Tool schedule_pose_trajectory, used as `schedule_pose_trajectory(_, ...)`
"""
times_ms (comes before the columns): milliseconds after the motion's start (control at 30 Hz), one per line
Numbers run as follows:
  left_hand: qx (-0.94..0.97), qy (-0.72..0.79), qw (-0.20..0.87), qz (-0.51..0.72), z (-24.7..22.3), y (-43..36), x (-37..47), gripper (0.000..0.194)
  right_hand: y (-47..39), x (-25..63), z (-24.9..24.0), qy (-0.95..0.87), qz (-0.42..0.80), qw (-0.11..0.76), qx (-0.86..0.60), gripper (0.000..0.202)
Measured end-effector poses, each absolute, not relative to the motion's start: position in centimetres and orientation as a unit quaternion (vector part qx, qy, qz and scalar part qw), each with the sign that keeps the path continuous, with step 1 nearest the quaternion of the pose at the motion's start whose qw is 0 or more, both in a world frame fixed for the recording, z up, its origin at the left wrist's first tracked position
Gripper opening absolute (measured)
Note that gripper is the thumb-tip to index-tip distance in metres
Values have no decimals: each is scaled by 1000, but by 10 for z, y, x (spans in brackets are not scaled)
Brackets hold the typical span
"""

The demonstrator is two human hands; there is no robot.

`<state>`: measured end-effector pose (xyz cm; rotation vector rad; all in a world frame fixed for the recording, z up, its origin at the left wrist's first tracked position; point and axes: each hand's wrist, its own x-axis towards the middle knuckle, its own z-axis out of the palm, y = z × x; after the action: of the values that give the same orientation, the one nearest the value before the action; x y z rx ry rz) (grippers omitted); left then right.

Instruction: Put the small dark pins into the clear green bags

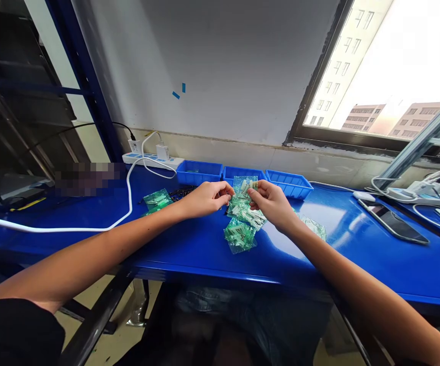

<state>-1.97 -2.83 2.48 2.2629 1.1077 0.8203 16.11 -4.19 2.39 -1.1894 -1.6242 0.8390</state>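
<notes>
A small clear, green-tinted plastic bag (244, 184) with white pieces inside is raised above the blue table. My right hand (272, 204) pinches it at its right side, fingers closed. Just left of the bag, my left hand (208, 198) has its thumb and fingers drawn together; whatever is between them is too small to make out. Beneath both hands lies a pile of similar bags (248, 213). Nearer the table's front edge is another filled bag (240, 236). One more bag (311, 226) is partly hidden behind my right forearm.
Three blue bins (289, 184) line the wall. Left of my hands are green bags (157, 200) and dark small parts (182, 193). A white cable (129, 188) runs from a power strip (155, 159). A phone (393, 221) lies at right on the blue table (189, 249).
</notes>
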Motion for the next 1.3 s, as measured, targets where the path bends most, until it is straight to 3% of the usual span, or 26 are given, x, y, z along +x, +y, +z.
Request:
schedule_pose_trajectory(267,806,361,341,321,23,-27,-18,8,-42,160,24,-656,350,481,-463,18)
schedule_pose_trajectory(1300,734,373,467,323,26,-30,-13,9,-43,161,23,-673,351,501,-416,24)
